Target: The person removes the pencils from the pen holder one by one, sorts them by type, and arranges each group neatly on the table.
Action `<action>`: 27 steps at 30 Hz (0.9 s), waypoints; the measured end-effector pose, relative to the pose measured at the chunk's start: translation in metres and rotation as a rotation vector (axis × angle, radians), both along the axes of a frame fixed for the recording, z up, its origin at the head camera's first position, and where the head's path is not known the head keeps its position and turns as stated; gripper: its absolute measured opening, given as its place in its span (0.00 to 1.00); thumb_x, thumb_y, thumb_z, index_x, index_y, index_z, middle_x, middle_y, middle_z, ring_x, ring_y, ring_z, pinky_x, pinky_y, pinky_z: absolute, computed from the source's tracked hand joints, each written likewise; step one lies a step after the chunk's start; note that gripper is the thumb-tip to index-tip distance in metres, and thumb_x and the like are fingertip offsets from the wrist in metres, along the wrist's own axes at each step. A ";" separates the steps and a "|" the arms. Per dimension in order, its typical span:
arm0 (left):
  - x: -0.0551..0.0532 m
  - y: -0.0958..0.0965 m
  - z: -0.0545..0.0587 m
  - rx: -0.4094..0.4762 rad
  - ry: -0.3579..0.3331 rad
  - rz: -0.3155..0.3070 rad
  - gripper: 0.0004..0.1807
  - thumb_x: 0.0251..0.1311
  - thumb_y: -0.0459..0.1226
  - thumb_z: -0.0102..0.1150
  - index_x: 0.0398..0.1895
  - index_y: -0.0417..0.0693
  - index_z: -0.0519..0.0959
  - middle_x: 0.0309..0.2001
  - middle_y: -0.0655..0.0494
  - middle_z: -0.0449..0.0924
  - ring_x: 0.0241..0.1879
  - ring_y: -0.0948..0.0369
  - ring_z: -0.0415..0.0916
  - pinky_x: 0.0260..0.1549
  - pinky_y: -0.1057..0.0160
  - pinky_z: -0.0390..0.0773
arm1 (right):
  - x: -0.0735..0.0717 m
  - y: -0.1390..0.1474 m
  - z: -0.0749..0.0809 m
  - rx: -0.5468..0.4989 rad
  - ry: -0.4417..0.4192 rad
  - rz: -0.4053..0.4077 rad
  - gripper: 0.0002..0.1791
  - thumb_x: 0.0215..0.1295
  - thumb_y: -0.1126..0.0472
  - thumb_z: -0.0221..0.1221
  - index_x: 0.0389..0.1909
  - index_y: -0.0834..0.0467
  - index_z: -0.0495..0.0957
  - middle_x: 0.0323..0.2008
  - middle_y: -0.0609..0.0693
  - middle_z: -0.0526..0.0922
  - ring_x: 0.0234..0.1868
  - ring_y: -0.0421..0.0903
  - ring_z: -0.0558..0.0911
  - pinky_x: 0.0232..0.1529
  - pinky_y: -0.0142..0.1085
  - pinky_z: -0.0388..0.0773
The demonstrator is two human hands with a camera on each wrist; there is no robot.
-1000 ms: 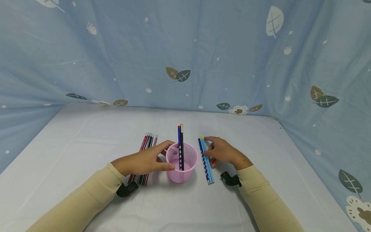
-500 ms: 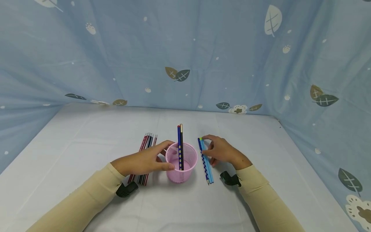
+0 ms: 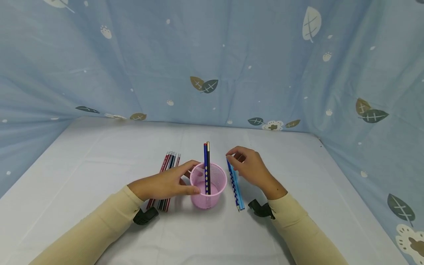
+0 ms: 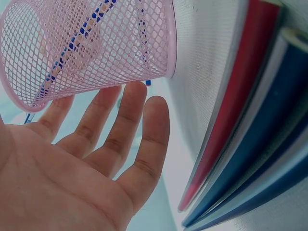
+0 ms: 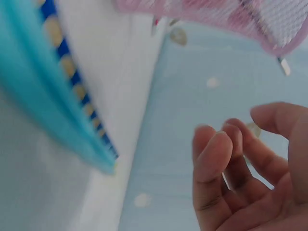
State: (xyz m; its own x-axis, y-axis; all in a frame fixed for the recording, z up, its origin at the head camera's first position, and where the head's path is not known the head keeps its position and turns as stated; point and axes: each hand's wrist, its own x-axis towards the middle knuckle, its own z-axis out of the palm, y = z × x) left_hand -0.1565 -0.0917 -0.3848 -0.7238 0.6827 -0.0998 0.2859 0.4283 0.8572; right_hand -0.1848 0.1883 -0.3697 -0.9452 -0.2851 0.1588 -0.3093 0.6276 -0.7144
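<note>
My left hand (image 3: 167, 184) holds a pink mesh pencil cup (image 3: 205, 202), with the thumb at its near rim and the fingers along its far side. Inside stand a blue dotted pencil (image 3: 205, 156) and a black pencil (image 3: 208, 156) with a gold end. My right hand (image 3: 250, 165) hovers over the far ends of pencils lying right of the cup: a blue dotted one (image 3: 233, 187) and light blue ones (image 3: 240, 195). The right wrist view shows these fingers loosely bent with nothing between them, apart from the light blue pencils (image 5: 43, 96).
Left of the cup, partly beneath my left forearm and hand, lies a bundle of red and dark pencils (image 3: 170, 162). A white cloth (image 3: 198, 239) covers the table. Behind it hangs a blue leaf-patterned curtain (image 3: 149, 55).
My right hand has risen off the light blue pencils and shifted toward their far ends, its fingers drawing together. The left hand and the cup have stayed put.
</note>
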 end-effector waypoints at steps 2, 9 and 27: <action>0.000 0.000 0.000 0.008 -0.001 -0.007 0.37 0.65 0.50 0.63 0.74 0.64 0.57 0.61 0.55 0.73 0.59 0.54 0.75 0.53 0.57 0.80 | 0.004 -0.004 0.002 -0.049 0.018 0.004 0.11 0.72 0.55 0.59 0.47 0.56 0.82 0.33 0.57 0.82 0.32 0.54 0.81 0.27 0.35 0.83; 0.000 0.000 0.000 0.034 0.003 -0.023 0.35 0.66 0.49 0.64 0.72 0.62 0.59 0.62 0.54 0.73 0.62 0.54 0.72 0.55 0.57 0.79 | 0.018 -0.017 0.009 -0.165 0.077 0.039 0.09 0.71 0.57 0.61 0.43 0.57 0.83 0.36 0.52 0.84 0.35 0.50 0.80 0.36 0.32 0.81; -0.001 0.000 0.000 0.023 0.019 -0.012 0.31 0.65 0.50 0.63 0.66 0.58 0.63 0.60 0.54 0.74 0.62 0.56 0.73 0.56 0.57 0.78 | 0.028 -0.034 -0.001 -0.220 0.070 0.092 0.13 0.71 0.58 0.60 0.53 0.58 0.81 0.44 0.50 0.84 0.45 0.46 0.79 0.48 0.44 0.80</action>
State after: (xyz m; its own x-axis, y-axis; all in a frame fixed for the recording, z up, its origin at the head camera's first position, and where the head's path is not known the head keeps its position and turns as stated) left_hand -0.1571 -0.0920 -0.3846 -0.7174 0.6931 -0.0702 0.3069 0.4049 0.8613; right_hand -0.1565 0.1546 -0.3709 -0.9012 -0.3208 0.2913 -0.4119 0.4258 -0.8056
